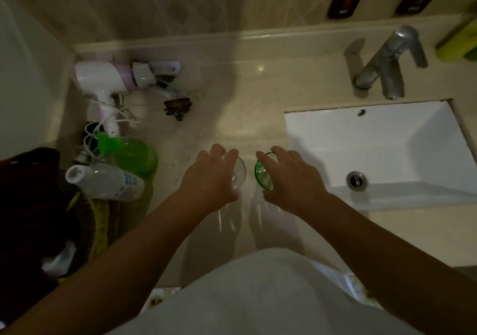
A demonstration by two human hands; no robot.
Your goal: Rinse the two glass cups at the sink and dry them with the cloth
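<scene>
cups stand side by side on the counter (232,81), left of the sink (322,138): clear cup (238,173) on the left, green cup (262,170) on the right, close but apart. left hand (210,177) curls around the clear cup; right hand (291,180) curls around the green cup. tap (389,61) stands behind the sink. dark wall tag (344,1) reads "hot". hairdryer (108,76) and white bottle (105,181) lie far left.

Clear glass cup (238,172), green-tinted glass cup (262,172), dull metal tap (389,61).
</scene>
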